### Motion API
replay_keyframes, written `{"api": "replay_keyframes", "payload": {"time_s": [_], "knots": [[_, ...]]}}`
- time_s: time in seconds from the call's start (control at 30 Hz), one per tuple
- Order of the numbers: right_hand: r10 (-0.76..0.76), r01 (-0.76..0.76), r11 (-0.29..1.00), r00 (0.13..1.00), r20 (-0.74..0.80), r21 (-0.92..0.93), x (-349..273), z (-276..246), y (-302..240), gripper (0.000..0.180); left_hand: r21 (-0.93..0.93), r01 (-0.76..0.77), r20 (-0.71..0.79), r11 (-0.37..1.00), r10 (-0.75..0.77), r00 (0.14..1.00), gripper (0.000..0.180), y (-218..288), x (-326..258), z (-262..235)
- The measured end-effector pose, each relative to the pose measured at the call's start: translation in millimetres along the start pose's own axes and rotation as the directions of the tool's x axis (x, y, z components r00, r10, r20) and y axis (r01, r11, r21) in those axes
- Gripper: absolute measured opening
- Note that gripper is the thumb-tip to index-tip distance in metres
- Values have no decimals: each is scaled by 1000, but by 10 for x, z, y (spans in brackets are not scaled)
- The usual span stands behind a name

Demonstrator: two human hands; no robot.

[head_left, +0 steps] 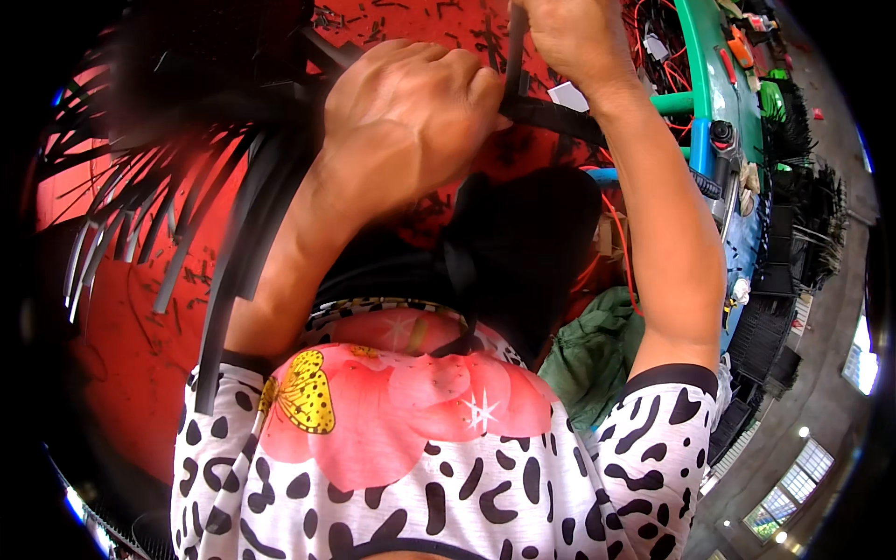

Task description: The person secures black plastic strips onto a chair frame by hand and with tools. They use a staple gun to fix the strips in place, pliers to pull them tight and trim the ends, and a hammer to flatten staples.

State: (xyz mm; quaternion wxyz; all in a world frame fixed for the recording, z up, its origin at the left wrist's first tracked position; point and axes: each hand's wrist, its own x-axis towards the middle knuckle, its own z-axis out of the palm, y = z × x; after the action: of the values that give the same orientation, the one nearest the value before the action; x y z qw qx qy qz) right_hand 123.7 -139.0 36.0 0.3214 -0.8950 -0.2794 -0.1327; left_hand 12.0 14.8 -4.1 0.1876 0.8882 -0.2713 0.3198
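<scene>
My left hand (406, 117) is closed in a fist around a bundle of long black flat strips (252, 215), which fan out to the left and hang down. A black strap (551, 119) runs from that fist toward the right. My right hand (574, 37), at the top of the view, grips a narrow black strip (515, 47) that stands upright between the two hands. Both forearms rise from my patterned sleeves at the bottom.
A red surface (121, 355) littered with short black offcuts lies beneath. A teal and green machine frame (702, 75) with orange wires stands at the right, with stacks of black parts (793, 233) beyond it. A green cloth (597, 350) lies near my right elbow.
</scene>
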Motion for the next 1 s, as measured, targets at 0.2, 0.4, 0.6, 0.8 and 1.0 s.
{"api": "replay_keyframes", "payload": {"time_s": [0.2, 0.4, 0.6, 0.8, 1.0], "knots": [[102, -106, 994, 983, 155, 14, 19, 137, 45, 30, -67, -8, 12, 998, 9, 1000, 32, -41, -54, -120], [211, -286, 943, 909, 360, 168, 68, 129, -9, 31, -52, -67, 15, 996, 68, 998, 43, -124, -98, -134], [-27, 13, 998, 972, 233, 65, 94, 15, 0, 40, -6, -126, -65, 992, 125, 990, 31, -177, -56, -47], [-239, 86, 952, 810, 536, 295, 63, -226, 79, 35, -73, -133, -20, 988, 131, 991, 33, -281, 92, -74], [-650, 700, 710, 694, 310, -77, 233, -224, 118, 14, -132, -80, 74, 988, 90, 993, 24, -397, 238, -151]]}}
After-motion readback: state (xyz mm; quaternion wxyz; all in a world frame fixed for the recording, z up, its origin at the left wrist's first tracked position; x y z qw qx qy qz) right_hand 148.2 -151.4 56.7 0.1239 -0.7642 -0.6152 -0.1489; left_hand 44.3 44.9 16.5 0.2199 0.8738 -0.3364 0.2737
